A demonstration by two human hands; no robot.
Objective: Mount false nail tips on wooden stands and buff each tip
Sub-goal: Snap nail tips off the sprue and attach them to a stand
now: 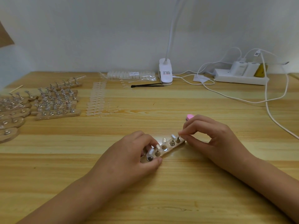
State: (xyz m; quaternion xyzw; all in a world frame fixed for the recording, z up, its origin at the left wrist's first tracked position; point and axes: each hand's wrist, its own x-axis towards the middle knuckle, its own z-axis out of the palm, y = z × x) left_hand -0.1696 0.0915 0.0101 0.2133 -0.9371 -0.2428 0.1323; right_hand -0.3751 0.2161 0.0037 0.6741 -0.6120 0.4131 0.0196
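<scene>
A wooden stand (pixel 169 150) lies slanted on the table between my hands, with several metal pegs that carry clear nail tips (pixel 164 140). My left hand (pixel 134 152) grips the stand's near-left end, thumb on the front edge. Above the far-right peg, my right hand (pixel 208 136) pinches a small clear nail tip (pixel 179 133) between thumb and forefinger. A pink buffer (pixel 189 117) peeks out behind my right hand.
Many more wooden stands (pixel 56 102) with pegs crowd the left side. Strips of loose nail tips (pixel 97 98) lie mid-left, a bag of tips (pixel 129 75) and black tweezers (pixel 147 85) behind. A clip lamp (pixel 165 72), power strip (pixel 239 76) and cables (pixel 267 102) fill the back right.
</scene>
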